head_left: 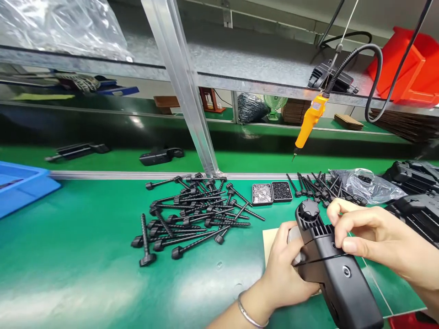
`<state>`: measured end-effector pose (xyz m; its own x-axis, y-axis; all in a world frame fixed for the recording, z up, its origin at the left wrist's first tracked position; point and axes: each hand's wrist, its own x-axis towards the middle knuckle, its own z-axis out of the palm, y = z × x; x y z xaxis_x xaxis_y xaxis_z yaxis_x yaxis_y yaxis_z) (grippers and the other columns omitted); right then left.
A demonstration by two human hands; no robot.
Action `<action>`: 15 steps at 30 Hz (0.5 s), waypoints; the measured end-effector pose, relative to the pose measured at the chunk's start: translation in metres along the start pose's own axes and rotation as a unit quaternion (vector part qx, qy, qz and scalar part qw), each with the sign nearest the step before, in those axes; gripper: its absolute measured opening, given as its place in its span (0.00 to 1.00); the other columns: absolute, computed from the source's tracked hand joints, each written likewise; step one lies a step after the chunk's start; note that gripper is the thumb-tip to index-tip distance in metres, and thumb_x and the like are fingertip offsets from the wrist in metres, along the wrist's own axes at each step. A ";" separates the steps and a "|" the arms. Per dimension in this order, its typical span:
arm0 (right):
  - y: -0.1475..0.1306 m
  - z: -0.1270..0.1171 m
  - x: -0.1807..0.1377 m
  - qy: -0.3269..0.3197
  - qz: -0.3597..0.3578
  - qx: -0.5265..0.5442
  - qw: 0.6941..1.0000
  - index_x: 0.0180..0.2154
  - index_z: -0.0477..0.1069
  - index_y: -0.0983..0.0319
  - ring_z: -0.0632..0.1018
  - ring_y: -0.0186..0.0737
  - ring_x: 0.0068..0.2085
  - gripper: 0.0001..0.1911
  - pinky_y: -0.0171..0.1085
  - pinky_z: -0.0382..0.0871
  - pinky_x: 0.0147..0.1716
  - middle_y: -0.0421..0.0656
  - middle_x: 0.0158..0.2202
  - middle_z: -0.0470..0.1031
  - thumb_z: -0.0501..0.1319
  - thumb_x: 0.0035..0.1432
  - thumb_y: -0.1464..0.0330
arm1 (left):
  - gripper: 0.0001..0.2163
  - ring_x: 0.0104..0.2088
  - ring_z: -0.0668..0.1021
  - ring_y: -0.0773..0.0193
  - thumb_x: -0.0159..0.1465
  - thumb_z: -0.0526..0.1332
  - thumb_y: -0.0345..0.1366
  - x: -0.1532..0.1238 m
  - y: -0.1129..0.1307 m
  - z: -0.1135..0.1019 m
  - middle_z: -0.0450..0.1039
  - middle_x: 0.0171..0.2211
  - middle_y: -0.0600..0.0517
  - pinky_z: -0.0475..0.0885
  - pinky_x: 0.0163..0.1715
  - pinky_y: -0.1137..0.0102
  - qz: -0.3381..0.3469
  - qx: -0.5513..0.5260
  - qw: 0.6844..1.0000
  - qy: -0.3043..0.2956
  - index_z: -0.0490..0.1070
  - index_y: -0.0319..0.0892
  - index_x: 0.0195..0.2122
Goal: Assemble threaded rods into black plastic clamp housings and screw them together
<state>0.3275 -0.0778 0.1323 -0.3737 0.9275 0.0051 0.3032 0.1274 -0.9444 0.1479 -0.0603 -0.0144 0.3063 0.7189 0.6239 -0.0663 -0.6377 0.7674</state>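
Note:
A long black plastic housing [338, 278] with a round knob [308, 209] at its far end lies tilted over a tan card [270, 240] on the green bench. My left hand [284, 269], with a bracelet on the wrist, grips the housing's left side. Curled over the upper right edge, my right hand [370, 235] pinches the housing beside the knob. A heap of black threaded rods with round heads [192, 214] lies to the left of my hands.
Two small trays, one of silver screws [262, 193] and one of black screws [281, 191], sit behind the housing. An orange electric screwdriver [309, 121] hangs above them. More rods [318, 185], a plastic bag [372, 185] and stacked black housings [416, 192] lie right. A blue bin [20, 185] stands left.

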 end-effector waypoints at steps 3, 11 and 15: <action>0.008 0.007 0.002 0.006 0.015 0.046 0.999 0.27 0.77 0.59 0.69 0.37 0.39 0.16 0.32 0.67 0.38 0.43 0.38 0.63 0.68 0.59 0.55 | 0.24 0.52 0.71 0.51 0.51 0.70 0.29 0.001 0.001 0.000 0.70 0.49 0.46 0.75 0.50 0.58 0.004 0.007 1.000 0.001 0.72 0.47 0.50; 0.012 0.012 0.002 0.014 0.040 0.099 0.994 0.28 0.77 0.59 0.70 0.37 0.45 0.12 0.31 0.68 0.46 0.43 0.43 0.66 0.70 0.57 0.60 | 0.23 0.51 0.73 0.51 0.52 0.70 0.30 0.001 0.002 0.000 0.70 0.49 0.45 0.76 0.48 0.57 0.003 0.017 1.000 0.004 0.72 0.47 0.50; 0.008 0.019 0.004 0.069 0.083 0.127 0.986 0.31 0.72 0.60 0.71 0.41 0.43 0.15 0.33 0.70 0.40 0.43 0.42 0.69 0.73 0.50 0.59 | 0.24 0.52 0.72 0.50 0.51 0.71 0.31 0.001 0.001 -0.001 0.70 0.49 0.45 0.76 0.49 0.57 0.003 0.018 1.000 0.001 0.72 0.46 0.51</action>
<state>0.3124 -0.0800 0.1185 -0.2102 0.9693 -0.1276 0.1140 -0.1053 -0.9879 0.1477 -0.0599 -0.0126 0.3047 0.7155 0.6287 -0.0341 -0.6514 0.7579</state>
